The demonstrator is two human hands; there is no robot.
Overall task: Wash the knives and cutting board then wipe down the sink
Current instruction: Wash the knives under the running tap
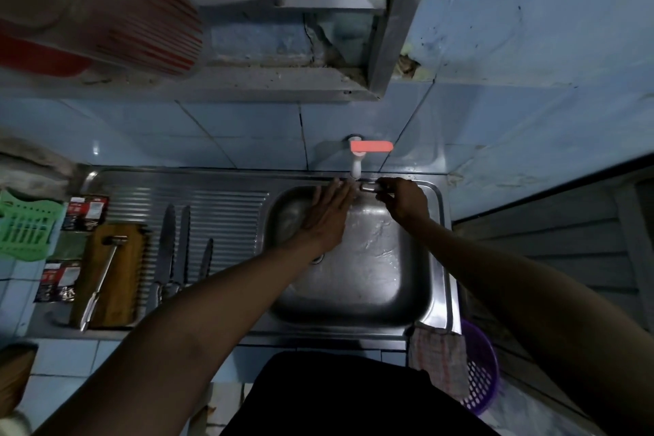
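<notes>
My left hand is stretched flat over the steel sink basin, fingers straight, just under the white tap with its red lever. My right hand grips a small shiny metal object at the basin's back rim, right of the spout. Three knives lie side by side on the ribbed drainboard. Left of them a wooden cutting board lies flat with a long metal utensil on top.
A checked cloth hangs over the sink's front right corner above a purple basket. A green plastic rack and dark packets sit at the far left. A shelf with a red-striped container overhangs the back.
</notes>
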